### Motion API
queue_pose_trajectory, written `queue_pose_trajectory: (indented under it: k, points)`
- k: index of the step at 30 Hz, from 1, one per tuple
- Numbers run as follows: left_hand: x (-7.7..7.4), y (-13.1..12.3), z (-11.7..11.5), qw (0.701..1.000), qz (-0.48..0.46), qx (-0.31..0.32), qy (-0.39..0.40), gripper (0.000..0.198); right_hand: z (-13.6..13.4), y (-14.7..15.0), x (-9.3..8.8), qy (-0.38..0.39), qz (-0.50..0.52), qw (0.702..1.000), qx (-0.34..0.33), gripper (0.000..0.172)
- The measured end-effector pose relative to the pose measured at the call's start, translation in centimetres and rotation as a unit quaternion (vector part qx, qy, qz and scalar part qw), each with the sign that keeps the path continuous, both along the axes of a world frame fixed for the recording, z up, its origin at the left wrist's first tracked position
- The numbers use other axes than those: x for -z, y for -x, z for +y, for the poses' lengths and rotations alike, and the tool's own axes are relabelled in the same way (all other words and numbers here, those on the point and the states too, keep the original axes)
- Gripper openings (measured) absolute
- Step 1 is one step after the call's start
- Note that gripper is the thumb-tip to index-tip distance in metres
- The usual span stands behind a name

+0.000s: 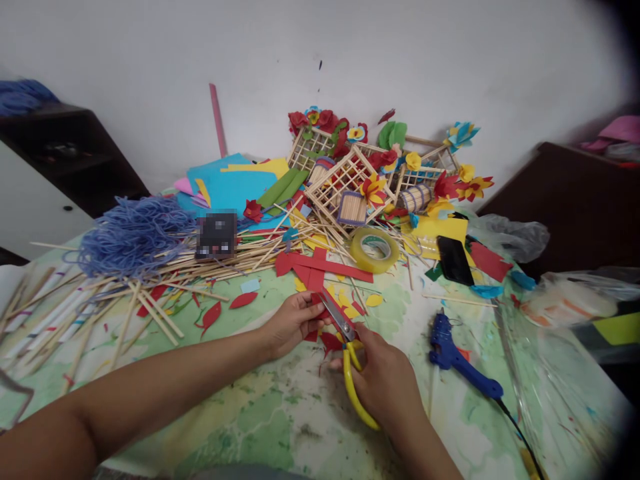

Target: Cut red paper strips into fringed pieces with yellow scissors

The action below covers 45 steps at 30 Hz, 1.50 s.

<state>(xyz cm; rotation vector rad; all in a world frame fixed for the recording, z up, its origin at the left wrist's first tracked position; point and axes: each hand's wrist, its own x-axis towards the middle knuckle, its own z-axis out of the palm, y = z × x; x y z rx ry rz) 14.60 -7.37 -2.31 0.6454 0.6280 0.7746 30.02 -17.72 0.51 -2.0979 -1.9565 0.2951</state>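
In the middle of the head view, my left hand [295, 323] pinches a small piece of red paper [336, 308]. My right hand [387, 373] grips a pair of scissors [356, 387] by its yellow handles. The metal blades point up and to the left and lie against the red paper, close to my left fingertips. Below the blades are red paper scraps [331, 342]. Just beyond my hands lie red paper strips [320, 263] and yellow petal-shaped pieces [345, 298]. Red leaf-shaped cutouts [243, 300] rest to the left of my left hand.
A blue glue gun [463, 363] with a cord lies at right, near a black phone [455, 260]. Clear tape [375, 249] sits beyond my hands. Stick frames with paper flowers [350, 183] stand against the wall. Blue yarn [133, 237] and wooden sticks [165, 267] cover the left.
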Motion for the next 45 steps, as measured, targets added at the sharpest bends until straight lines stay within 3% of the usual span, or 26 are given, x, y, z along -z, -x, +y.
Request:
queue_pose_trajectory:
  k: [15,35,45]
  points:
    - [-0.08,0.05,0.2,1.0,0.003,0.002,-0.016,0.014,0.16,-0.57,-0.11,-0.002,0.003,1.0,-0.002,0.046]
    - [-0.16,-0.03,0.73,0.997,-0.001,-0.043,-0.06,0.014,0.17,-0.71,-0.01,0.017,0.041,0.999,0.002,0.052]
    - [0.14,0.03,0.81,0.996,0.002,-0.029,-0.081,0.011,0.11,-0.87,-0.15,0.01,0.036,0.999,0.003,0.05]
